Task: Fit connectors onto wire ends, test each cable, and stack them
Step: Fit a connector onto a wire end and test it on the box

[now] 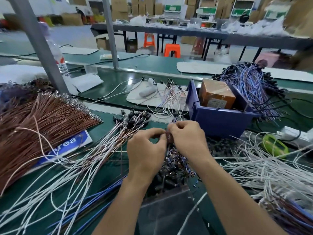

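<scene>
Two hands meet just left of the blue bin (218, 121), off its near left corner. Your left hand (145, 150) is raised above the desk (105, 128), wrist bent, with thumb and forefinger curled in and pinching a small dark connector (168, 135). Your right hand (188, 139) comes in from the bin's side, knuckles up, its fingers (176, 127) curled tight on the same piece. Whether a wire end sits in it is too blurred to tell. Both forearms reach in from the lower edge. A heap of dark connectors (174, 167) lies under your hands, nearer you than the bin. White cables with black plugs (108, 141) fan out further left of the bin.
</scene>
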{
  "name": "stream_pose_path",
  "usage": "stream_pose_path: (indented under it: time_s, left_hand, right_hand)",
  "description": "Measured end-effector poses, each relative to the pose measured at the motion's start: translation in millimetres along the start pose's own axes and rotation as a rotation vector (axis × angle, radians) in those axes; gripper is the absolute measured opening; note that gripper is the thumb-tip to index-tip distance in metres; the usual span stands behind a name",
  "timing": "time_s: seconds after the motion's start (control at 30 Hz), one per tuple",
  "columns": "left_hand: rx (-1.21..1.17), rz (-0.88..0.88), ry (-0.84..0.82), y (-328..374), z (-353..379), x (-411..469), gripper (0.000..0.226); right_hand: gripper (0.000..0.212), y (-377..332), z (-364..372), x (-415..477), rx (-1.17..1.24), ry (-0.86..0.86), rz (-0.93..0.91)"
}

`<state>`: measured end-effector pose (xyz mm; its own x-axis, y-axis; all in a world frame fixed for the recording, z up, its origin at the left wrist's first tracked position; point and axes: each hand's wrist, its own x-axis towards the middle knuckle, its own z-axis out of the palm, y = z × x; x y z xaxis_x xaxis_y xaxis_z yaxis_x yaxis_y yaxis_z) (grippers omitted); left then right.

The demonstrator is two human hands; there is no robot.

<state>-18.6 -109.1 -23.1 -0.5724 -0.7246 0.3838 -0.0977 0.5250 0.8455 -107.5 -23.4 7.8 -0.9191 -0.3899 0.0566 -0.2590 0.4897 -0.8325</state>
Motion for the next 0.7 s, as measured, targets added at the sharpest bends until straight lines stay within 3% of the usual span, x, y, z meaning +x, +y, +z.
stream_pose_path:
  time_s: [0.1, 0.23, 0.33, 0.43, 0.57, 0.7]
  left_hand:
    - [-0.167, -0.002, -0.147, 4.2, 3.2, -2.1, 0.007]
    - [-0.178, -0.016, -0.328, 10.4, 6.3, -4.0, 0.01]
    - [-0.223, -0.097, -0.513, 15.5, 7.5, -9.6, 0.012]
    - [-0.116, -0.068, -0.676, 20.2, 2.1, -8.8, 0.013]
    - [0.077, -0.023, -0.688, 24.9, -16.6, 1.1, 0.014]
    - [0.346, 0.086, -0.675, 43.9, -12.1, -5.6, 0.008]
  right_hand:
    - [0.015, 6.9, -13.0, -16.0, 0.147, 0.055, -0.103]
    - [0.029, 19.5, -41.7, -27.5, 0.504, 0.084, -0.067]
    - [0.041, 25.5, -70.9, -35.7, 0.951, -0.001, 0.039]
    - [0.041, 37.1, -98.8, -44.7, 1.132, -0.001, 0.081]
    - [0.037, 60.9, -130.9, -50.7, 0.984, 0.073, 0.079]
    - [0.033, 76.1, -140.5, -57.0, 0.479, -0.072, 0.023]
